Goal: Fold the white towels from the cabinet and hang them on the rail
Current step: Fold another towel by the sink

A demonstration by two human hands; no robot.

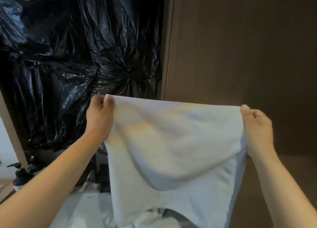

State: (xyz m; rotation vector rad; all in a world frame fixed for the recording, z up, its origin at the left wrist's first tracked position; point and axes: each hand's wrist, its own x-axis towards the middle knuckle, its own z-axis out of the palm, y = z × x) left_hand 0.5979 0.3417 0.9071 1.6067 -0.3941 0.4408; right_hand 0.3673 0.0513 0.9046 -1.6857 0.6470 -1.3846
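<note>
1. Towel [171, 142], white, hangs spread in the air between both hands, square in front of me. Its top edge runs nearly level, a little higher on the left.
2. At the top left corner, the left hand [100, 118] pinches the cloth. I see its thumb and curled fingers closed on it, with the corner poking up just above them.
3. At the top right corner, the right hand [257, 130] pinches the edge. One fingertip with its nail shows on top, and the other fingers are curled round the cloth.
4. From what I can make out, the towel lies in two layers. A front layer sags in a curve and ends partway down; a back layer hangs longer and runs out of the bottom of the view.
5. Behind it on the left I see crumpled black plastic [68, 56], and on the right a dark brown panel [240, 47].
6. Low on the left stand dark pump bottles [22, 174], blurred. I cannot tell what they stand on.
7. Under the towel lies more white cloth [151, 219], bunched, beside a white surface [82, 210]. I cannot tell whether the cloth touches the towel.
</note>
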